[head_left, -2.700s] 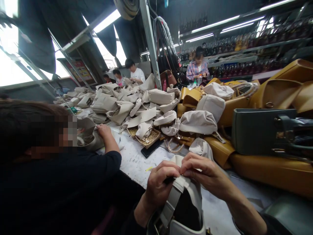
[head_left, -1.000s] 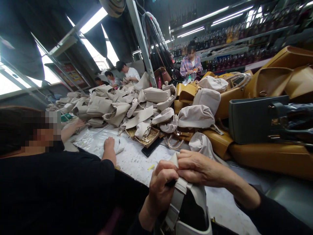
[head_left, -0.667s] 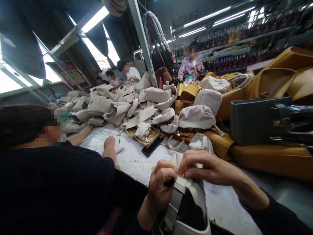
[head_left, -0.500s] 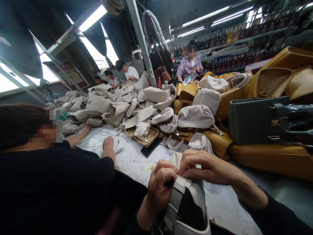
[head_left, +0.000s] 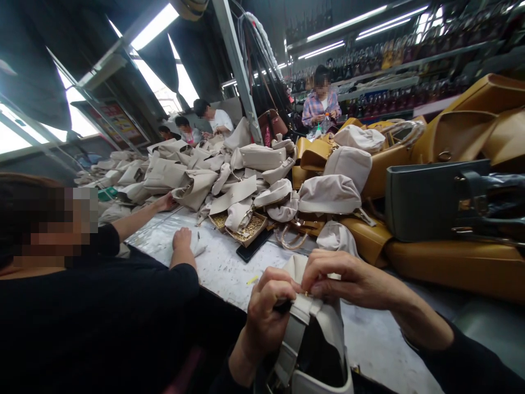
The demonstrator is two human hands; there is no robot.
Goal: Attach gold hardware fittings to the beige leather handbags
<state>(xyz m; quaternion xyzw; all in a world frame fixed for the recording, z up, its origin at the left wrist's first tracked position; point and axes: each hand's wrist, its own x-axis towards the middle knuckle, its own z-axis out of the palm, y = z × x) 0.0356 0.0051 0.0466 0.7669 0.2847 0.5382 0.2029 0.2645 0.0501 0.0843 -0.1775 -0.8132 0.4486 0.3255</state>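
Observation:
An off-white bag with a dark open inside stands at the table's near edge, low in the view. My left hand is closed on its upper edge at the strap. From the right, my right hand pinches at the same edge, its fingertips close to the left ones. A tiny gold-coloured piece shows between the fingertips; whether it is held or fixed to the bag I cannot tell. Beyond the bag lies a box of small gold hardware, with a black phone in front of it.
A co-worker in black sits at my left, one hand at the beige bag pile. Mustard bags and a dark green bag are heaped at the right. Other people work farther back; a slanted metal post rises behind the pile.
The co-worker's farther hand has moved right to a beige bag. The person in the checked shirt has drawn their hands together. My hands have barely moved; the gold piece now shows between them.

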